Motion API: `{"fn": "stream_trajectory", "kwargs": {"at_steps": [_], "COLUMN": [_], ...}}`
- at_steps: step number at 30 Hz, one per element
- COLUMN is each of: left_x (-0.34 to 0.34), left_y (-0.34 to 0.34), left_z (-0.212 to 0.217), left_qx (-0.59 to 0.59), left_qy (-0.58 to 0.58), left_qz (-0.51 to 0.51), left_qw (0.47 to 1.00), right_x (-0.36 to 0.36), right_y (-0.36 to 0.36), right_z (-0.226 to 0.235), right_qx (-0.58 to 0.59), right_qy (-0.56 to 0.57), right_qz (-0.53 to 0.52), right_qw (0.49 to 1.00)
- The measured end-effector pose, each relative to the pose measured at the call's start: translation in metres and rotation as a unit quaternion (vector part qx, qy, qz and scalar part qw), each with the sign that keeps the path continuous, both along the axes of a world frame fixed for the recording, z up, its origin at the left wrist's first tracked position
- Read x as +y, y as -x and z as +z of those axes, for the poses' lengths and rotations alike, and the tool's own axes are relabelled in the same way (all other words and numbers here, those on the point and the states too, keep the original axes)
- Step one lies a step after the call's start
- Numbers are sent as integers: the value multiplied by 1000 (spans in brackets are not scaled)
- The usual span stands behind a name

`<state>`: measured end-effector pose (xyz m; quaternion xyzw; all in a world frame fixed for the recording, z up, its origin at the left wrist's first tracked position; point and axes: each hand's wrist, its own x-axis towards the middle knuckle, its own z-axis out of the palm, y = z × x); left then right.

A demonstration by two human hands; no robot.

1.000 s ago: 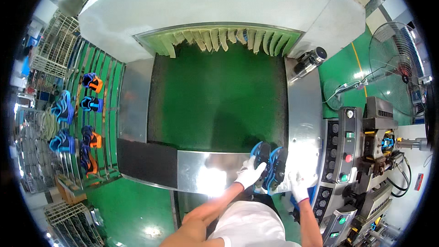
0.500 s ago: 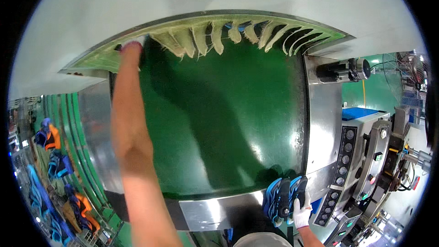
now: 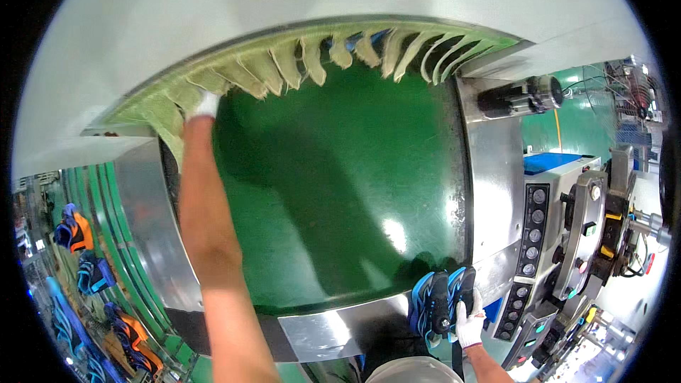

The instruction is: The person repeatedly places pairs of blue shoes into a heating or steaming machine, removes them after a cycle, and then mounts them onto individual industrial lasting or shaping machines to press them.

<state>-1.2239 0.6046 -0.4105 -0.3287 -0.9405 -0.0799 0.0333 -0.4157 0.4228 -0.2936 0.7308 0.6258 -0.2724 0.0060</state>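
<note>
My left arm stretches forward over the green conveyor belt (image 3: 355,170) to the far left side of a machine opening. My left hand (image 3: 206,105), in a white glove, is among the frayed greenish curtain strips (image 3: 284,64). Its fingers are blurred and partly hidden, so I cannot see whether they hold anything. At the near right corner of the belt, my right hand (image 3: 469,322), also gloved in white, grips a pair of black and blue shoes (image 3: 441,301). The shoes lie side by side at the metal edge, with the thumb against the right one.
Steel rims (image 3: 493,191) frame the belt. A cylindrical motor (image 3: 521,97) sits at the far right, and a control panel with round dials (image 3: 533,230) stands beside me. On the left, several blue and orange shoes (image 3: 78,230) rest by a narrow green-slatted conveyor (image 3: 117,227).
My left hand has drawn back from deeper within the strips, and its white glove now shows. Strips near it hang displaced. The right hand stays on the shoes.
</note>
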Motion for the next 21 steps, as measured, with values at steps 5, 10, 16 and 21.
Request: {"fn": "stream_trajectory", "kwargs": {"at_steps": [5,10,16,21], "left_x": [-59,-110,-99,-35], "left_y": [-172,-288,-372,-504], "left_z": [74,91,144,228], "left_qx": [-44,-121,-89,-94], "left_qy": [-174,-132,-10,-15], "left_qz": [-81,-256,-372,-528], "left_qw": [980,950,924,844], "right_x": [3,8,44,-41], "right_y": [8,-22,161,230], "right_z": [3,-15,234,282], "right_qx": [63,107,584,574], "right_qy": [-48,-95,70,-95], "right_qz": [-4,68,263,654], "right_qw": [997,987,765,484]}}
